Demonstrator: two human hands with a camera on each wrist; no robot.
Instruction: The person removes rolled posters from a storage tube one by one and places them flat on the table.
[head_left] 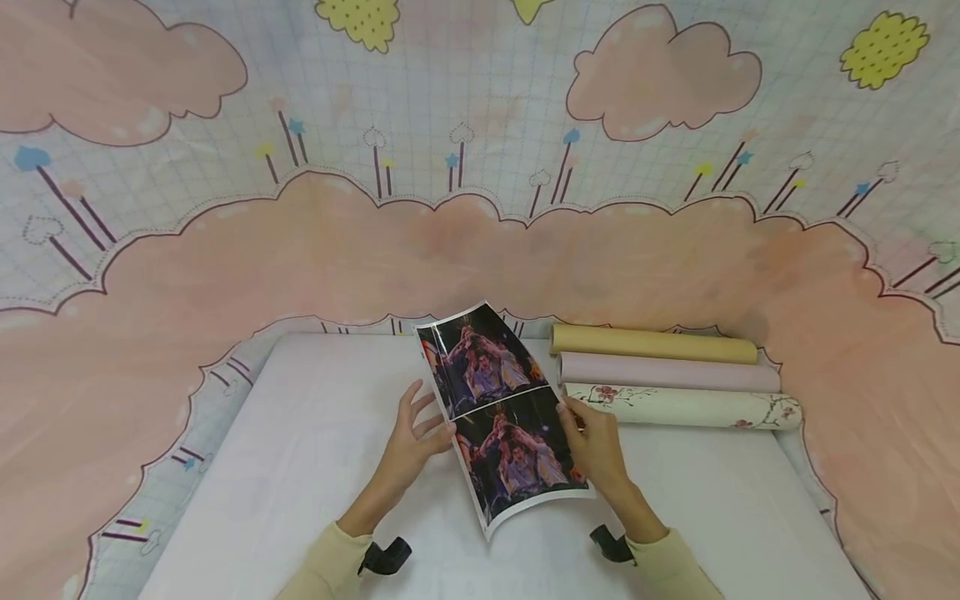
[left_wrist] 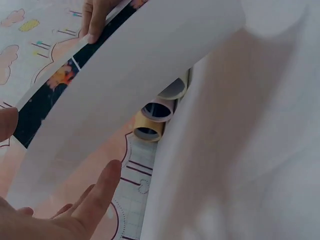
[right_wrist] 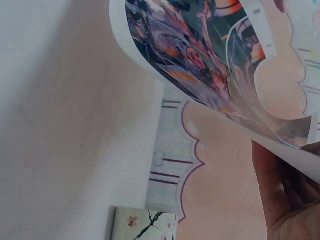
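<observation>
A glossy sheet of photo prints [head_left: 506,433], with two near-identical pictures one above the other and a white border, is held tilted above the table with its lower end curling. My right hand [head_left: 597,442] pinches its right edge, thumb on the printed face and fingers behind. At the left edge is my left hand [head_left: 408,433], thumb touching the margin and the other fingers extended and spread, apart from the sheet. The left wrist view shows the sheet's plain white back [left_wrist: 115,85] above those fingers [left_wrist: 97,200].
Three paper rolls lie side by side at the back right of the white table [head_left: 300,433]: a tan roll [head_left: 652,344], a pale pink roll [head_left: 667,372] and a flowered cream roll [head_left: 682,407]. A cloud-patterned cloth [head_left: 450,258] hangs behind the table.
</observation>
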